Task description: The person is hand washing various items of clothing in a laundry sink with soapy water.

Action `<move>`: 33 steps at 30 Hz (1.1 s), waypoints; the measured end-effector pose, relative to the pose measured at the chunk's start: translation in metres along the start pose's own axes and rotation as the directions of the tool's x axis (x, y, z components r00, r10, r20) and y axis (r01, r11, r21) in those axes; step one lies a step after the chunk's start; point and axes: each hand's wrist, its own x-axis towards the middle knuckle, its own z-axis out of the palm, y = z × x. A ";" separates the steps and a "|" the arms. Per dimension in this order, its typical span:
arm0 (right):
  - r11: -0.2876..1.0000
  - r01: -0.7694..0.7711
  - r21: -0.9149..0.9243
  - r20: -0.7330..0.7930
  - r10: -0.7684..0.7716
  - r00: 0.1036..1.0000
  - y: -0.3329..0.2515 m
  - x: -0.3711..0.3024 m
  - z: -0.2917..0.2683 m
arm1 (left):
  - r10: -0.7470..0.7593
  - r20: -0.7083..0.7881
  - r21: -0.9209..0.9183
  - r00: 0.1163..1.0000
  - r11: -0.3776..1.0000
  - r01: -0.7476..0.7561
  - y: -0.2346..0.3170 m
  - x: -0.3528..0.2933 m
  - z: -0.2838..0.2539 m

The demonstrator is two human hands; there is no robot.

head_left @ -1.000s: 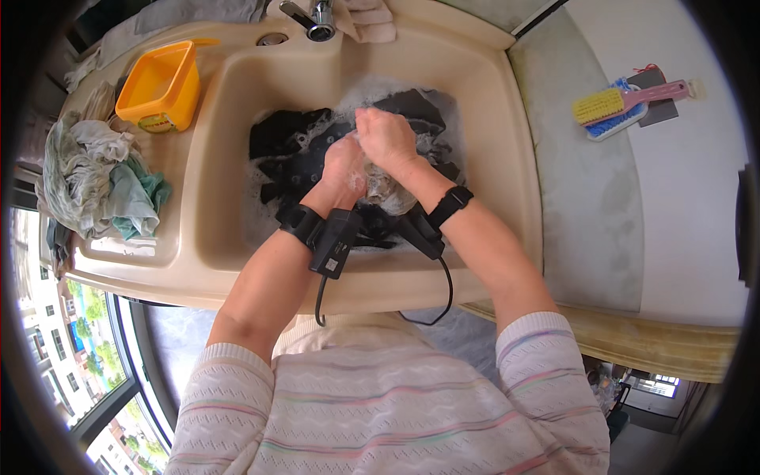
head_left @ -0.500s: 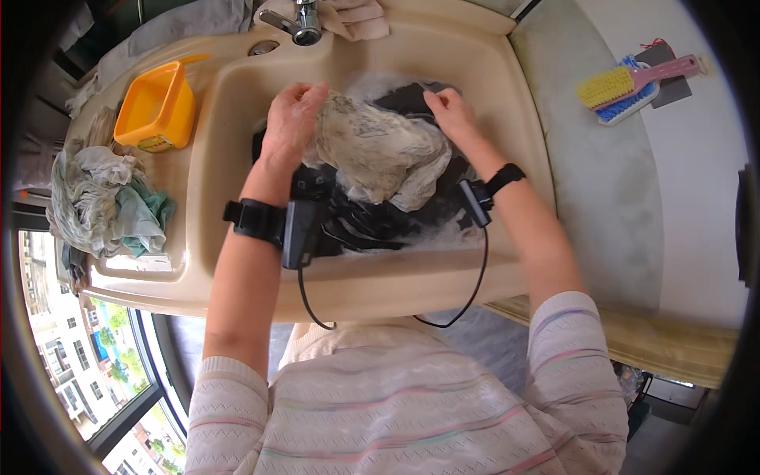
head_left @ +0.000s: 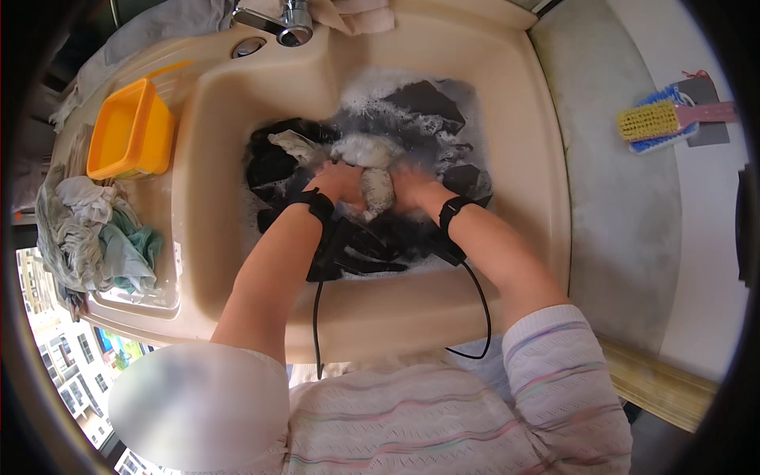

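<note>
At a beige, rounded sink [head_left: 518,158], a pale, dark-flecked cloth [head_left: 378,191] lies bunched between a person's two bare hands, ringed by soaked black garments [head_left: 426,104] and white suds [head_left: 364,93]. The work appears partway along: the cloth is wet and lathered but not yet lifted clear, and the dark pieces lie in the cloudy water. The left hand [head_left: 342,182] presses at the cloth's left side, the right hand [head_left: 412,188] at its right; with fingertips lost in suds and fabric, how far either hand's fingers are open cannot be told.
</note>
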 end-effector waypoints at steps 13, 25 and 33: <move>0.490 0.465 0.738 -0.591 0.137 0.795 0.014 -0.001 -0.027 | 0.187 0.073 -0.930 0.980 -0.341 0.134 -0.021 -0.007 -0.025; 0.909 -0.075 0.409 -0.588 0.326 0.740 0.077 -0.004 -0.027 | -0.437 -0.123 -0.926 0.891 0.374 0.056 -0.069 -0.025 -0.051; 0.985 0.146 0.090 -0.424 -0.095 0.901 -0.015 -0.003 -0.012 | -0.041 -0.387 -0.107 0.921 0.994 -0.001 -0.047 -0.014 -0.021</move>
